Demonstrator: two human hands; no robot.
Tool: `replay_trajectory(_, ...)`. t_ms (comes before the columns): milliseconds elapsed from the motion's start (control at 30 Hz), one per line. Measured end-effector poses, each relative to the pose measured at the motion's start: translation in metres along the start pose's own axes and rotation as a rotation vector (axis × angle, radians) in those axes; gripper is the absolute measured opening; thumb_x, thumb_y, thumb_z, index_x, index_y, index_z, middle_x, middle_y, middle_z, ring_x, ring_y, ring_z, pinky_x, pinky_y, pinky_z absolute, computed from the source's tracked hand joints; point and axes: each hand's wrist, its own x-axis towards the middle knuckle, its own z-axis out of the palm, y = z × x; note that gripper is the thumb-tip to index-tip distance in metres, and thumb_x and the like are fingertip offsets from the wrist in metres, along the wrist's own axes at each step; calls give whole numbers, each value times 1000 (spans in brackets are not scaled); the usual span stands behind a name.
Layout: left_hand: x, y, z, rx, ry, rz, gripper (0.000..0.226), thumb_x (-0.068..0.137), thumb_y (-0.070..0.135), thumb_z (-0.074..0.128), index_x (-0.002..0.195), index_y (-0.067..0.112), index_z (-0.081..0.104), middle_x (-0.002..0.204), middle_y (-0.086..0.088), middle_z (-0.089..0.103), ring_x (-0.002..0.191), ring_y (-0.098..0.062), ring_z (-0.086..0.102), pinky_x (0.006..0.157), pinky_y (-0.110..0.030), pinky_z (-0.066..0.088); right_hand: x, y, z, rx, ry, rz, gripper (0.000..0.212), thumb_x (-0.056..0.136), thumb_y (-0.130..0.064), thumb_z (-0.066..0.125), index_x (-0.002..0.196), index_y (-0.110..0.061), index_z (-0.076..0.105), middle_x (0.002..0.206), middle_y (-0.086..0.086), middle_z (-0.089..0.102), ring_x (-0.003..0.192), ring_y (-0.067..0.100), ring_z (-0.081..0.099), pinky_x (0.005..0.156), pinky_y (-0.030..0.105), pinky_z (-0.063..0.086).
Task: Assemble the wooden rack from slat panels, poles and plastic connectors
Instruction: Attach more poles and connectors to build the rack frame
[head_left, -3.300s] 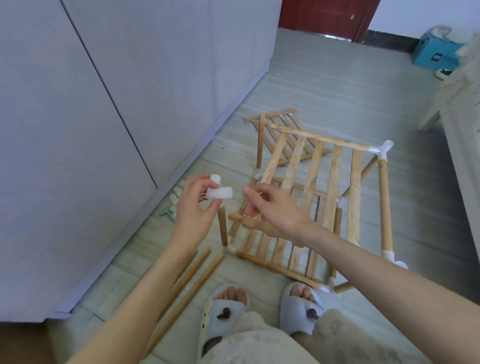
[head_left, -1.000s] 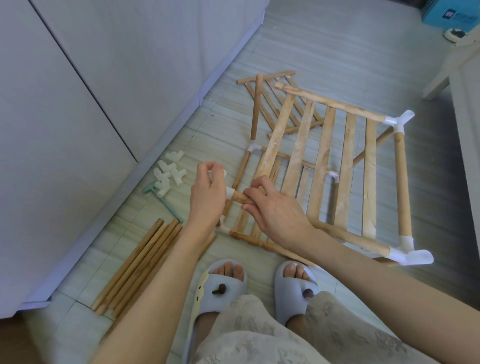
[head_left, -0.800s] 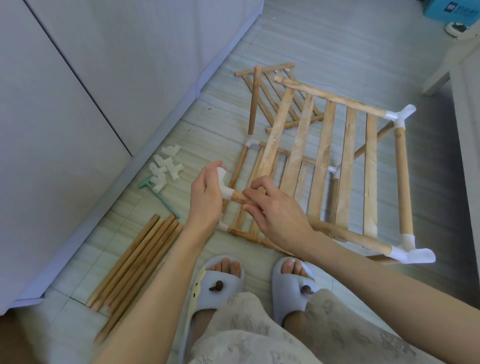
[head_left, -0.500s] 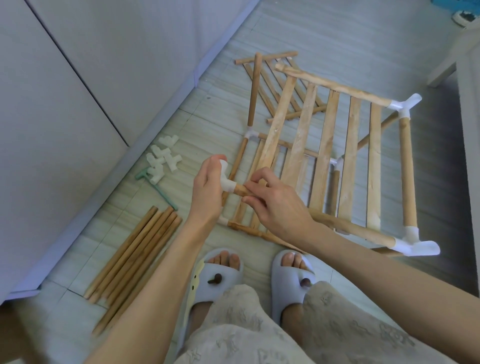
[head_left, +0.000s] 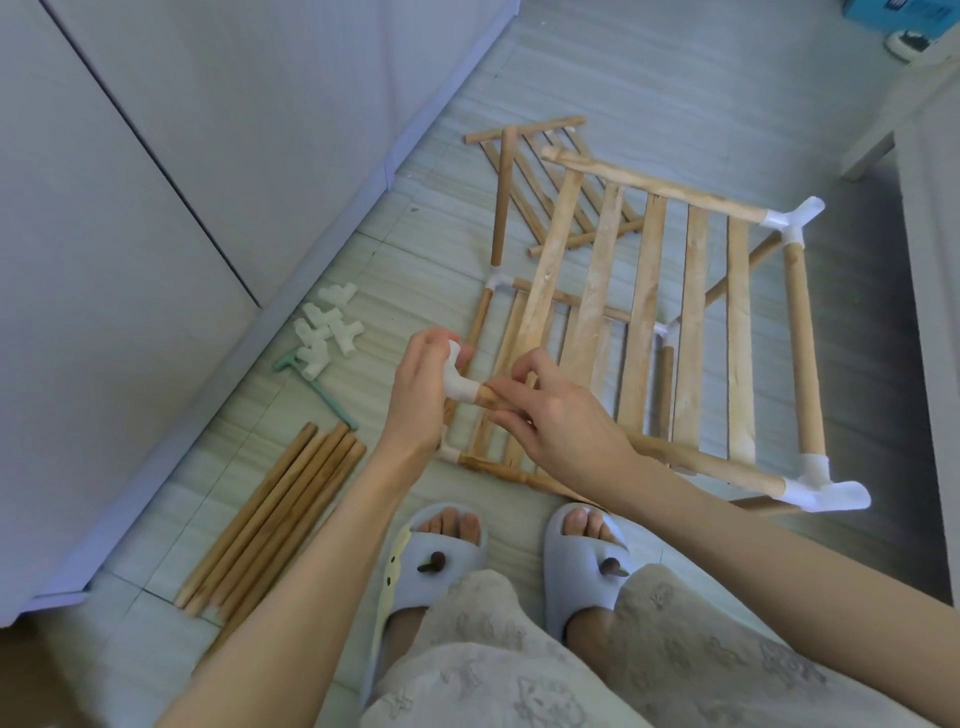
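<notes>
The left hand (head_left: 421, 400) holds a small white connector (head_left: 457, 382). The right hand (head_left: 561, 421) pinches the pole (head_left: 691, 460) end. Wood looks stiff and light; grip near the end.

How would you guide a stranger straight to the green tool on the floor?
Start at the white cabinet on the left. At its foot lies a heap of white connectors; the green tool pokes out beneath them, above the loose poles. It alone is mint green.
</notes>
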Motion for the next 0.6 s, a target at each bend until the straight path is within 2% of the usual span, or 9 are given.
replay_trajectory(100, 0, -2, -1, -48, -117, -86, 22, 74, 33, 42, 89, 20, 52, 98, -8, 65, 98, -20, 59, 82, -32, 45, -10, 11, -11, -81, -18, -33, 36, 85, -35, 45, 99, -14, 70, 86, 8, 54, 59, 17, 48, 60, 31, 41)
replay_trajectory(200, -9, -3, 6, 41, -215, -98, 6, 88, 26, 51, 87, 20, 53, 95, -5, 66, 94, -21, 59, 83, -35, 44, -21, 25, -29, -165, -75, -15, 30, 77, -37, 57, 97, -21, 73, 85, 5, 58, 76, 25, 57, 67, 38, 39)
replay_trajectory(267, -13, -5, 12, 141, -258, -66, 10, 91, 26, 54, 87, 18, 57, 101, -8, 65, 97, -22, 59, 89, -40, 45, -29, 31, -43, -244, -157, 13, 30, 77, -38, 60, 100, -25, 73, 94, 5, 57, 89, 28, 55, 74, 37, 32)
replay_trajectory(333, -17, -8, 21, 260, -328, -31, 16, 92, 33, 54, 89, 19, 61, 103, -5, 66, 101, -19, 60, 94, -40, 47, -40, 35, -60, -305, -272, 71, 29, 85, -40, 59, 112, -32, 68, 110, 1, 51, 107, 24, 45, 82, 36, 28)
replay_trajectory(400, -23, -9, 32, 370, -398, -7, 16, 95, 30, 50, 92, 22, 63, 100, 1, 66, 101, -18, 60, 94, -38, 48, -56, 43, -76, -376, -354, 143, 32, 89, -42, 55, 120, -39, 61, 122, -4, 43, 118, 17, 34, 89, 33, 25)
replay_trajectory(467, -31, -9, 46, 471, -500, 13, 15, 96, 25, 49, 101, 24, 63, 103, 6, 64, 104, -16, 59, 93, -34, 46, -74, 52, -91, -417, -394, 207, 33, 89, -41, 54, 122, -43, 58, 128, -5, 39, 122, 16, 29, 93, 34, 26)
replay_trajectory(533, -37, -11, 62, 576, -664, 14, 26, 97, 20, 49, 119, 22, 60, 118, 8, 59, 115, -11, 53, 102, -30, 41, -94, 64, -102, -407, -412, 264, 35, 88, -38, 58, 122, -45, 57, 133, -6, 37, 123, 17, 28, 99, 38, 30)
replay_trajectory(600, -44, -12, 77, 659, -860, 9, 37, 97, 15, 46, 133, 21, 50, 130, 11, 51, 125, -7, 46, 109, -30, 34, -120, 81, -109, -352, -379, 304, 35, 85, -32, 65, 119, -41, 62, 139, -3, 37, 128, 21, 31, 104, 42, 32)
